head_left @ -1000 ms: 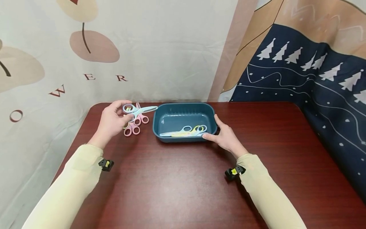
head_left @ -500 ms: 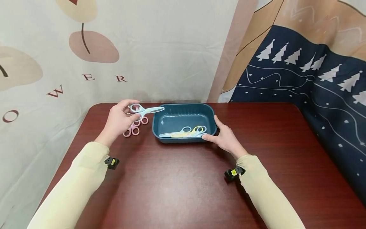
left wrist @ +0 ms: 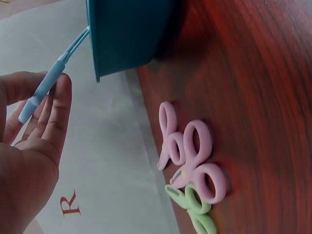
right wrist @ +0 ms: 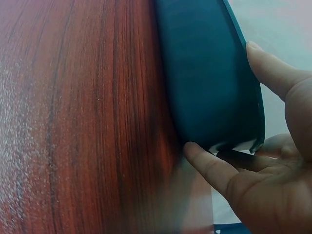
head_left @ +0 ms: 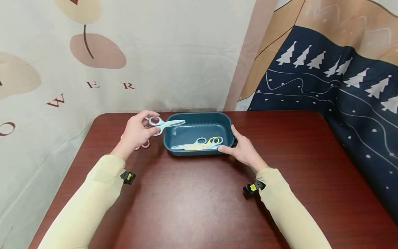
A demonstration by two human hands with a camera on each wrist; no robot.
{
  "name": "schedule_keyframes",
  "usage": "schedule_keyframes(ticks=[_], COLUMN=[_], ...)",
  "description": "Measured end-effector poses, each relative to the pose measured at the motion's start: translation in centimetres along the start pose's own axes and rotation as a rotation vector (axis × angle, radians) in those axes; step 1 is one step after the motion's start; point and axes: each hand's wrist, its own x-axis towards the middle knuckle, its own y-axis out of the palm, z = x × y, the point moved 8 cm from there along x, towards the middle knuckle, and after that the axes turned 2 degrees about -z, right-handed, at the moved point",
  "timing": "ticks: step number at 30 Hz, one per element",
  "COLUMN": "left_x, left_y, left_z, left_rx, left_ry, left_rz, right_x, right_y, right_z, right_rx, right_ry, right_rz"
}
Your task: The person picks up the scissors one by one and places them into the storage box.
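Note:
My left hand (head_left: 136, 130) pinches light blue scissors (head_left: 163, 124) by their handles. Their blades reach over the left side of a dark teal plastic basin (head_left: 199, 153). Along the basin's front wall lie light blue scissors (head_left: 186, 145) and yellow scissors (head_left: 209, 145), overlapping at the handles. My right hand (head_left: 244, 149) holds the basin's front right corner, thumb at the rim and fingers against the outside. Below my left hand, pink scissors (left wrist: 197, 156) and green scissors (left wrist: 197, 207) lie on the table; the head view mostly hides them behind that hand.
The dark red wooden table (head_left: 192, 200) runs up to a pale printed cloth (head_left: 174, 62) at the back. A navy cloth with white trees (head_left: 311, 79) hangs along the right side. Black cameras are strapped to both wrists.
My left hand has carried the light blue scissors rightward, so their blades now overhang the basin. My right hand has stayed at the basin's corner.

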Motion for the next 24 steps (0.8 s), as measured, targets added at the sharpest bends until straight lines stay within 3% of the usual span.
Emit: schedule_keyframes(ticks=[9,24], left_x=[0.5,0.7], left_y=[2.0,3.5], left_z=[-0.1,-0.1], left_rx=[0.021,0.102], left_ry=[0.046,0.086], left_rz=[0.048,0.067], right_x=[0.0,0.1], right_y=[0.0,0.2], right_z=[-0.1,-0.2], right_rx=[0.006,0.016], right_ry=[-0.002,-0.003], right_rz=[0.001,-0.002])
